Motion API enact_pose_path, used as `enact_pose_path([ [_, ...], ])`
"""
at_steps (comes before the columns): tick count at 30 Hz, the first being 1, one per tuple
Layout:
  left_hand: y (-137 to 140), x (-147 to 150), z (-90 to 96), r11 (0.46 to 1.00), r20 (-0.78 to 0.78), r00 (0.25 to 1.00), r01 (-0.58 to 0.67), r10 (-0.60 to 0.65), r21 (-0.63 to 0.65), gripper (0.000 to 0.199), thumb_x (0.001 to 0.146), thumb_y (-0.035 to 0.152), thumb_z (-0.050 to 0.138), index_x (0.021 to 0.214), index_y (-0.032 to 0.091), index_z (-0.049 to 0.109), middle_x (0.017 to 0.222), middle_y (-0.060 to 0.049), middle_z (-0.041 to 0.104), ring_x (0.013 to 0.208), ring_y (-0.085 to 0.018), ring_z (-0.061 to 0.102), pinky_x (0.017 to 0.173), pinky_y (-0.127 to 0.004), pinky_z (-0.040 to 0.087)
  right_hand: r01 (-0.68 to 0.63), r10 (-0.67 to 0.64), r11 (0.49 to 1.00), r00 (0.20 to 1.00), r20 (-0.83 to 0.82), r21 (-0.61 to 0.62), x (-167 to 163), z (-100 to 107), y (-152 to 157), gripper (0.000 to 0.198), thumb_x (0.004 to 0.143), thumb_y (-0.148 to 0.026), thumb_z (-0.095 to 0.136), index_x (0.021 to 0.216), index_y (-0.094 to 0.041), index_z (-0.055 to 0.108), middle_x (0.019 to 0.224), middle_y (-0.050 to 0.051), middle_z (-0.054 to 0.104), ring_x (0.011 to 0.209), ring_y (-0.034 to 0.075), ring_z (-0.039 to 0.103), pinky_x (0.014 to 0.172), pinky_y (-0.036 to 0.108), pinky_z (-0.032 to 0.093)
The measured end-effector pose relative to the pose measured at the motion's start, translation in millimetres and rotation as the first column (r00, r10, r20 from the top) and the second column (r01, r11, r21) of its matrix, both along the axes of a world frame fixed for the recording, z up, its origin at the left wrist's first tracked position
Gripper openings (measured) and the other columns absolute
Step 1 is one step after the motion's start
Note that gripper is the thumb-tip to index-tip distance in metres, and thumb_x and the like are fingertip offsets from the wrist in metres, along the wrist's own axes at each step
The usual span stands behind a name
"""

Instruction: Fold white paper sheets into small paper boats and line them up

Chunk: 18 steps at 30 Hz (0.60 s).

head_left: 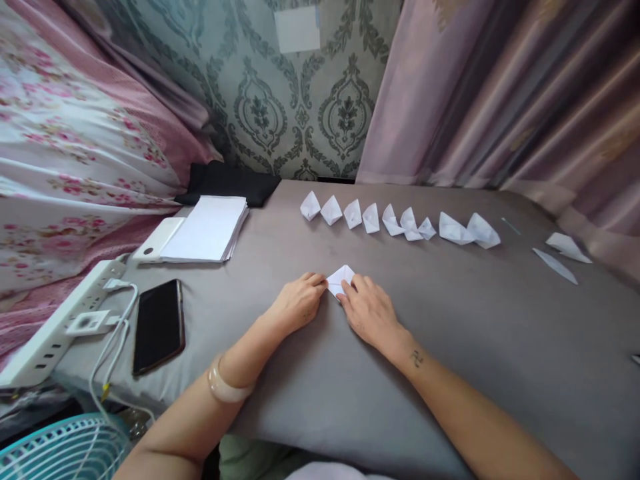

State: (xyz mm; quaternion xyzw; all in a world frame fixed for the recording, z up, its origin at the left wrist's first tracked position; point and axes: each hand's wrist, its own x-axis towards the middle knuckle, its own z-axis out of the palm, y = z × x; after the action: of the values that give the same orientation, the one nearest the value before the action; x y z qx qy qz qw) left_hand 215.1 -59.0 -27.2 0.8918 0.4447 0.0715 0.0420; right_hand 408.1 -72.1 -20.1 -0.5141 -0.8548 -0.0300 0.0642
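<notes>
A small white folded paper (342, 275), roughly diamond-shaped with crease lines, lies on the grey-covered table between my hands. My left hand (301, 300) pinches its left corner, with fingers pressed together. Across the paper's right side rests my right hand (367, 307), its thumb and fingers closed on the edge and hiding part of it. Beyond the hands stands a row of several folded white paper pieces (353, 214), some of them touching at the right end.
At the left are a stack of white paper (207, 230), a black phone (159, 327) and a power strip (65, 320) with cables. A teal fan (65, 450) stands below the table edge. Paper scraps (555, 265) and a thin stick (511, 226) lie at right on the table (480, 333).
</notes>
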Motion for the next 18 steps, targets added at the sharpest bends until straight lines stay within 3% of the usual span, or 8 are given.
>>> enact_pose_path([
  [5, -1.8, 3.5, 3.3, 0.999, 0.048, 0.998, -0.046, 0.047, -0.018, 0.03, 0.092, 0.016, 0.039, 0.104, 0.017, 0.066, 0.112, -0.011, 0.065, 0.103, -0.022, 0.059, 0.077, -0.03, 0.054, 0.016, -0.016, 1.0, 0.997, -0.077, 0.001, 2.0, -2.2, 7.0, 0.034, 0.1, -0.034, 0.038, 0.105, -0.02, 0.068, 0.1, 0.009, 0.063, 0.093, 0.023, 0.055, 0.078, 0.035, 0.037],
  [10, 6.5, 10.3, 5.1, 0.979, 0.101, 0.976, -0.185, 0.193, -0.089, 0.036, 0.097, 0.031, 0.037, 0.088, 0.02, 0.069, 0.106, -0.008, 0.068, 0.101, -0.02, 0.061, 0.078, -0.027, 0.05, 0.017, -0.019, 1.0, 0.99, -0.141, -0.017, 5.0, -5.0, 11.8, 0.033, 0.099, -0.033, 0.04, 0.097, -0.02, 0.07, 0.098, 0.008, 0.063, 0.092, 0.021, 0.054, 0.079, 0.035, 0.037],
  [13, 17.9, 17.8, 7.2, 0.953, 0.085, 0.956, -0.268, 0.281, -0.141, 0.033, 0.095, 0.036, 0.043, 0.078, 0.02, 0.067, 0.094, -0.007, 0.069, 0.093, -0.02, 0.063, 0.074, -0.027, 0.047, 0.015, -0.02, 1.0, 0.985, -0.17, -0.027, 5.7, -6.5, 11.7, 0.032, 0.099, -0.032, 0.041, 0.098, -0.019, 0.071, 0.099, 0.008, 0.062, 0.092, 0.021, 0.054, 0.079, 0.033, 0.038],
  [18, 38.6, 30.7, 0.5, 0.883, 0.116, 0.891, -0.403, 0.439, -0.24, 0.023, 0.086, 0.04, 0.058, 0.086, 0.018, 0.065, 0.089, -0.009, 0.067, 0.09, -0.023, 0.062, 0.076, -0.03, 0.045, 0.039, -0.037, 0.999, 0.981, -0.19, 0.005, 5.1, -11.6, 10.1, 0.033, 0.099, -0.031, 0.04, 0.095, -0.019, 0.071, 0.098, 0.009, 0.062, 0.094, 0.022, 0.054, 0.079, 0.033, 0.04],
])
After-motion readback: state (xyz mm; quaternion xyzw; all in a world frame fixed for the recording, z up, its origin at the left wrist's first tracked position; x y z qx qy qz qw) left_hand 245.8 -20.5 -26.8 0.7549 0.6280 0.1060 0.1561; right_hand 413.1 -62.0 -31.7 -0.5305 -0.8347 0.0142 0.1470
